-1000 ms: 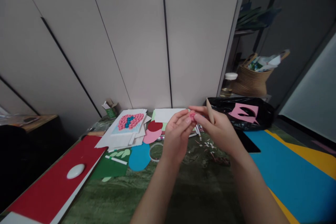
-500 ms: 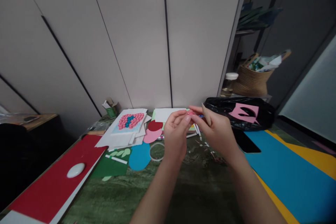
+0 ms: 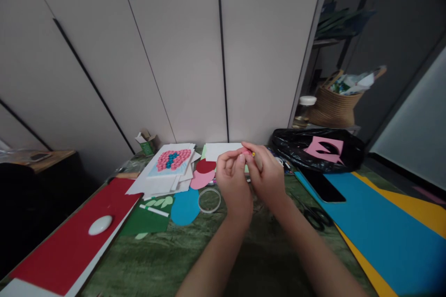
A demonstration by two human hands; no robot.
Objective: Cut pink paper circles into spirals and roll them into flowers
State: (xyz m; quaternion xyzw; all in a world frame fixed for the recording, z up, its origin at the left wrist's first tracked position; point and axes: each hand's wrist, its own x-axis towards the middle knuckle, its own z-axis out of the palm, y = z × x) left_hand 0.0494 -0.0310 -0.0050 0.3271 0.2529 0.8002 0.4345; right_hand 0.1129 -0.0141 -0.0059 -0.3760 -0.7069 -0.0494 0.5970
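My left hand [image 3: 234, 185] and my right hand [image 3: 270, 178] meet above the middle of the table. Their thumbs and fingertips pinch a small pink piece [image 3: 246, 152], mostly covered by the fingers. It looks like paper, but its exact shape is hidden. A little yellow spot [image 3: 253, 154] shows beside it at the right fingertips; I cannot make out what it is. Left of my left hand lie a roll of clear tape [image 3: 209, 201] and a blue paper shape [image 3: 185, 207]. Black-handled scissors [image 3: 318, 218] rest right of my right forearm.
A picture with pink and blue paper balls [image 3: 173, 160] tops white sheets at the back left. Red card [image 3: 80, 236], a white oval object [image 3: 100, 225] and a glue stick [image 3: 154, 210] lie left. Right are a phone [image 3: 324, 186], blue card [image 3: 379, 227] and a black bag [image 3: 292, 146].
My right hand has shifted left, closer to my left hand, and turned. The scissors beside my right forearm now show. The pink piece stays between the fingertips.
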